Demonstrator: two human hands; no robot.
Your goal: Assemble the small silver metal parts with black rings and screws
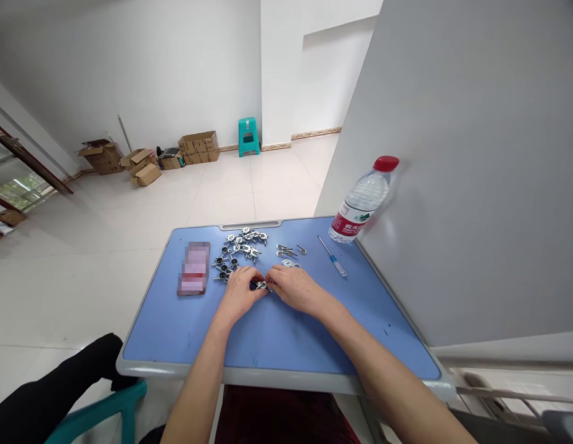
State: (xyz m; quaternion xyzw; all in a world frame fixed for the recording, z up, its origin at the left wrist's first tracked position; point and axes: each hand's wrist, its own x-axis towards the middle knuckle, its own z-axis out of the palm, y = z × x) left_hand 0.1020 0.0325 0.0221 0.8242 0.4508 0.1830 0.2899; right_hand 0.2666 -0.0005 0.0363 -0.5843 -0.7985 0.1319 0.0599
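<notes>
My left hand and my right hand meet over the middle of the blue table, fingers closed around a small metal part. It is shiny with a dark piece at its left end; my fingertips hide much of it. Just left of my left hand lie several round black-centred metal fittings. Beyond them is a heap of silvery metal fittings. Flat metal plates lie right behind my right hand, partly covered by it. Farther back are several small metal pieces with ringed ends.
A screwdriver with a blue-clear handle lies to the right. A red-capped water bottle stands at the back right, beside a grey panel. A phone lies at the left of the table. Someone's black-clad leg is at lower left.
</notes>
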